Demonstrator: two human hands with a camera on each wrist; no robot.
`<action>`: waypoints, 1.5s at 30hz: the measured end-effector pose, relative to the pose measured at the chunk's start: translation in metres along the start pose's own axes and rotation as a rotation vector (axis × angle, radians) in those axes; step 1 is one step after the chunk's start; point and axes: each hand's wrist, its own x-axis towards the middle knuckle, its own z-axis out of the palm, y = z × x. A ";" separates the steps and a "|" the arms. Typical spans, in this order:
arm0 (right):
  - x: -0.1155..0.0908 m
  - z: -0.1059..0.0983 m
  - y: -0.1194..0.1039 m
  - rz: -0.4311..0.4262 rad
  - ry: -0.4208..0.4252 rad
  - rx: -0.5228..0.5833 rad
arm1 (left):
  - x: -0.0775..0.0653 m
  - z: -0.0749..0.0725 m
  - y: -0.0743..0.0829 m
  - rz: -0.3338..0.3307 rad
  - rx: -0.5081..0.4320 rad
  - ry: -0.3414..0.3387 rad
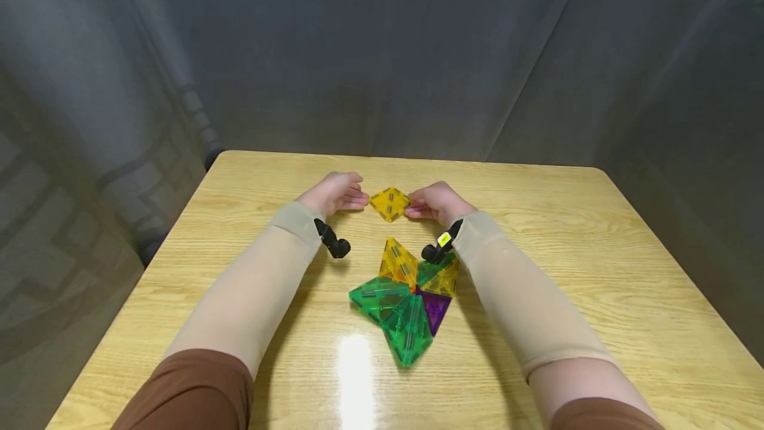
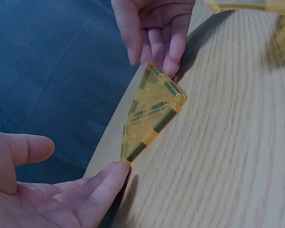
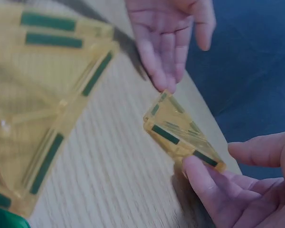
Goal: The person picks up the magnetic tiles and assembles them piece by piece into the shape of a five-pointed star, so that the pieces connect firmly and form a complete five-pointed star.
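A small yellow translucent tile piece (image 1: 389, 204) (image 2: 149, 114) (image 3: 180, 133), diamond-shaped from above and built of triangles, sits at the middle of the wooden table (image 1: 597, 251). My left hand (image 1: 355, 198) (image 2: 85, 194) touches its left corner with straight fingertips. My right hand (image 1: 416, 208) (image 3: 213, 185) touches the opposite corner the same way. Neither hand curls round the piece. In the left wrist view the right hand (image 2: 154, 33) shows at the top; in the right wrist view the left hand (image 3: 168, 47) shows at the top.
A flat cluster of green, yellow and purple triangular tiles (image 1: 408, 300) lies nearer me, between my forearms; its yellow tiles (image 3: 42, 95) fill the left of the right wrist view. Grey cloth hangs behind and beside the table. Bare tabletop lies left and right.
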 end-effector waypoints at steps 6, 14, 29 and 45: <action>0.002 0.004 0.000 0.023 0.012 -0.071 | -0.002 0.004 -0.002 0.008 0.008 -0.002; -0.001 0.002 0.000 -0.023 0.002 -0.009 | -0.002 0.006 -0.004 0.020 0.059 0.001; -0.016 0.002 -0.008 -0.053 -0.060 0.062 | -0.003 0.018 -0.011 0.005 0.058 -0.154; -0.029 0.001 -0.009 -0.229 -0.240 0.074 | -0.009 0.029 -0.014 0.098 -0.011 -0.340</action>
